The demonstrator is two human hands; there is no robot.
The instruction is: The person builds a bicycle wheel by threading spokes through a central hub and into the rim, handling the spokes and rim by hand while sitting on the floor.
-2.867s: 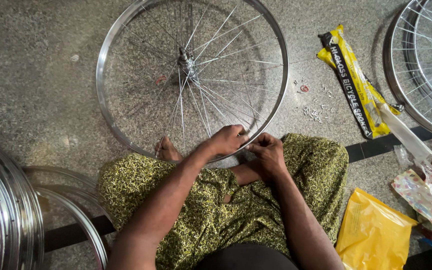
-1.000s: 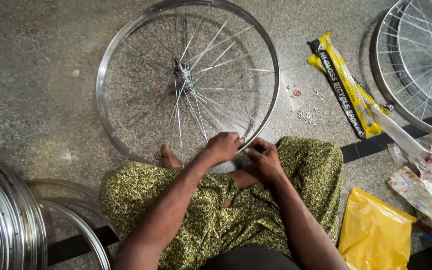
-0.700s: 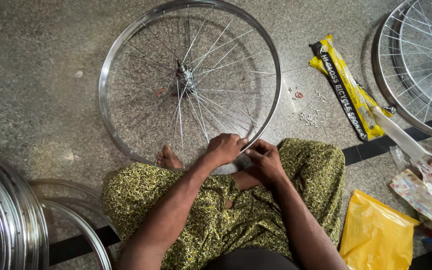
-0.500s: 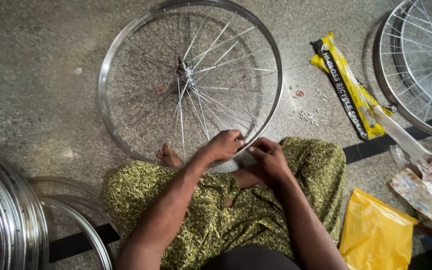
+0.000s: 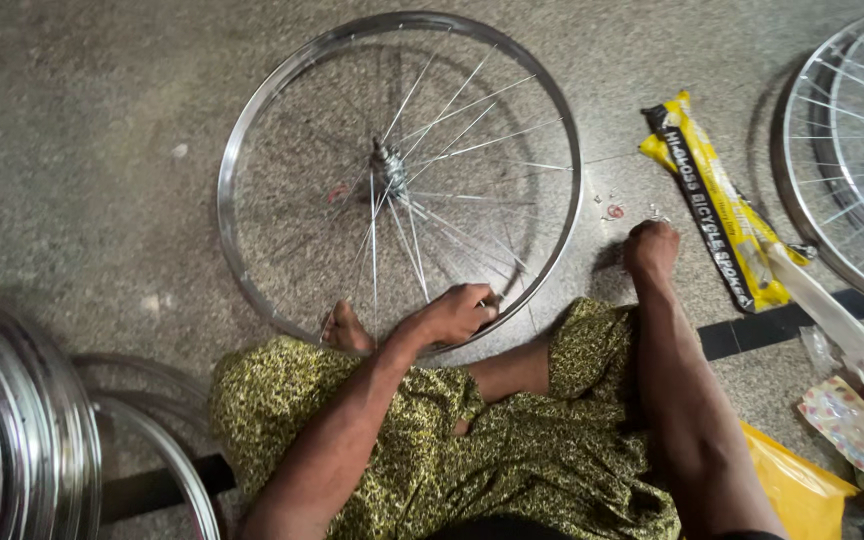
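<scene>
The left hand [image 5: 452, 315] was clamped on the near rim of the wheel [image 5: 242, 150], which lay flat ahead. The right hand [image 5: 650, 250], fingers bunched together, pressed small bits [image 5: 614, 211] on open floor beside the yellow packet [image 5: 717, 205].

At the right edge of the frame, a second spoked wheel [image 5: 852, 150] is cut off. Stacked bare rims [image 5: 22, 430] run off the lower left. Tiny parts [image 5: 614, 211] beside the right hand [image 5: 650, 247] are too small to identify.
</scene>
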